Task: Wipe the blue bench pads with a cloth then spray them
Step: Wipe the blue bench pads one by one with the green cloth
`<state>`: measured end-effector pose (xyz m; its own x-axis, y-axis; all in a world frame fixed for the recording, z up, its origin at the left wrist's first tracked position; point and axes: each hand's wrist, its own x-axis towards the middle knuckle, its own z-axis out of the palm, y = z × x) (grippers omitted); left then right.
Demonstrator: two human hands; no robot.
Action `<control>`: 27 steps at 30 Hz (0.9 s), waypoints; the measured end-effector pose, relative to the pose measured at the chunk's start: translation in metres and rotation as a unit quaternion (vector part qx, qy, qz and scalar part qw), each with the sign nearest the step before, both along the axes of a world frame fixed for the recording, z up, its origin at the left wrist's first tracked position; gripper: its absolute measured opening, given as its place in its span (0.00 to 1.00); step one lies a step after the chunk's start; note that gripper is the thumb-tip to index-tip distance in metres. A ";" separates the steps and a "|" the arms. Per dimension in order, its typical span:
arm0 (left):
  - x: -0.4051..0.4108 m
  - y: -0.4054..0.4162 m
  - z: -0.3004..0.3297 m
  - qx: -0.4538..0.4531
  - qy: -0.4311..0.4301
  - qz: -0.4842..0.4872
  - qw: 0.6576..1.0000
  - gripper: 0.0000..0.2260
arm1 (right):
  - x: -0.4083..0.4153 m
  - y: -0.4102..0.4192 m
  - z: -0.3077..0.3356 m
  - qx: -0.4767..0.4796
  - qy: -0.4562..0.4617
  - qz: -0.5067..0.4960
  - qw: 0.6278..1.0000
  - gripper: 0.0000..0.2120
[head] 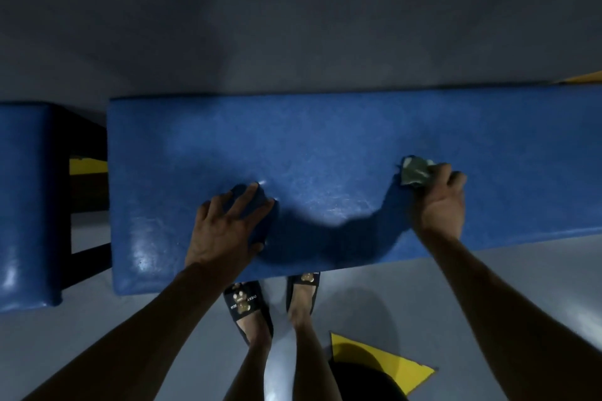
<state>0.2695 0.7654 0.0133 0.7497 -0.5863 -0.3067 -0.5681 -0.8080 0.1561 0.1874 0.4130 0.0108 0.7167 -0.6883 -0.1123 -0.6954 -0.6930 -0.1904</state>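
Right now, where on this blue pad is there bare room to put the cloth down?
The big pad is bare along its far edge and between the hands. The near strip is crowded: the left hand presses there, and the right hand grips the cloth. The pad's left end is also free.

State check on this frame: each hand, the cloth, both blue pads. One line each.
Left hand: open, fingers spread, pressing on the long pad.
Right hand: grips the cloth, on the pad.
Crumpled grey-green cloth: bunched, held against the pad surface.
Long blue vinyl bench pad: flat, glossy, dented under the left fingers.
Second blue vinyl pad: at left, apart across a gap, untouched.
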 end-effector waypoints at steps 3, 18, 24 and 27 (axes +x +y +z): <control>0.000 -0.001 0.001 0.001 0.005 0.010 1.000 0.42 | 0.015 0.048 -0.005 -0.023 -0.010 -0.102 0.994 0.19; 0.001 -0.003 0.005 -0.014 0.008 0.007 1.000 0.42 | 0.036 0.026 -0.001 -0.028 -0.007 0.065 0.997 0.20; 0.000 -0.002 0.004 0.002 0.024 0.014 1.000 0.41 | 0.056 0.147 -0.011 -0.008 -0.045 0.084 0.995 0.21; -0.002 -0.001 0.003 0.004 0.029 0.014 0.999 0.39 | 0.047 0.167 -0.005 -0.002 -0.022 0.330 0.944 0.20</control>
<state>0.2678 0.7646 0.0165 0.7471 -0.5618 -0.3552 -0.5346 -0.8255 0.1813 0.2347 0.5801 0.0059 0.9933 -0.0918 -0.0709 -0.1046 -0.9731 -0.2054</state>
